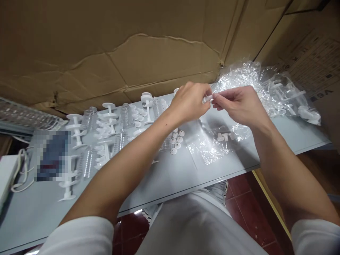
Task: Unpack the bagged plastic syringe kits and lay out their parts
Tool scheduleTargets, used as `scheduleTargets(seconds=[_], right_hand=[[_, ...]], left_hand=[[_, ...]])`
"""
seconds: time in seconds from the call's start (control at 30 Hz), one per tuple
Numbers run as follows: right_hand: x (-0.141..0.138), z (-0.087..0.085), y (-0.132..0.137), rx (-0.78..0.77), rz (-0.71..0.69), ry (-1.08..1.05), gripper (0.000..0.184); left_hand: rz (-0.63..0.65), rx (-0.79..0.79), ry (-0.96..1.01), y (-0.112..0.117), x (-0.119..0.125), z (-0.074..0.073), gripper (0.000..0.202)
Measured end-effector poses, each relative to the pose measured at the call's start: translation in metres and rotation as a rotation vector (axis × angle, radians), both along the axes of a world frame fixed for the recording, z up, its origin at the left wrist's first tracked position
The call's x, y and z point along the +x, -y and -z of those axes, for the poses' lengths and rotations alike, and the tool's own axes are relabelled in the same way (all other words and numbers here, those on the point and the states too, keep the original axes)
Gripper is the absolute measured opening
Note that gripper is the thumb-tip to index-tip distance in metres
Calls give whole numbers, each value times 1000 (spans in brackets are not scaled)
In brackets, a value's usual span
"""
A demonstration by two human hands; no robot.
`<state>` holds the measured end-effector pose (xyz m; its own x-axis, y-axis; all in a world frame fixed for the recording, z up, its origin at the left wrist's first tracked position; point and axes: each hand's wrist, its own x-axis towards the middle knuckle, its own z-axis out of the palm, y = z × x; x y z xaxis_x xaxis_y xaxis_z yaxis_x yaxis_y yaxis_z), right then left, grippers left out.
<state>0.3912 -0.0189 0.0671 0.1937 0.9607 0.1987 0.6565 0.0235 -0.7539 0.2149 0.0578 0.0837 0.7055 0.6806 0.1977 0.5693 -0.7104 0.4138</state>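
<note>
Above the right half of the table, my left hand (190,101) and my right hand (237,104) meet. Both are closed on a small white plastic piece (208,98), and the fingers hide much of it. Below them lies a clear plastic bag (212,150) with a few small white parts (224,136) on it. Beside my left forearm is a cluster of small round white discs (177,139). Further left stand white plastic plungers (147,106) with flanges, among clear ribbed tubes (126,116) and piles of small white pieces (139,114).
Crumpled clear bags (244,79) holding white parts fill the table's (170,180) back right. A large cardboard sheet (127,46) rises behind it. On the left are a blurred-out dark object (53,156) and a white cable (22,170). Red floor tiles (244,205) show below the front edge.
</note>
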Motion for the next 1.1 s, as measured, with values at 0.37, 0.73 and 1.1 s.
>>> scheduleTargets(seconds=[0.37,0.73,1.1], right_hand=[[17,48,-60,-139,-25,440,14],[12,42,-68,-173,-132,439,9],[31,33,92,64,98,459,26]], left_hand=[[97,39,-199,-35,17,23,17],[-43,56,-227,-27,9,10,22],[148,-256,-273,109,-87,2,41]])
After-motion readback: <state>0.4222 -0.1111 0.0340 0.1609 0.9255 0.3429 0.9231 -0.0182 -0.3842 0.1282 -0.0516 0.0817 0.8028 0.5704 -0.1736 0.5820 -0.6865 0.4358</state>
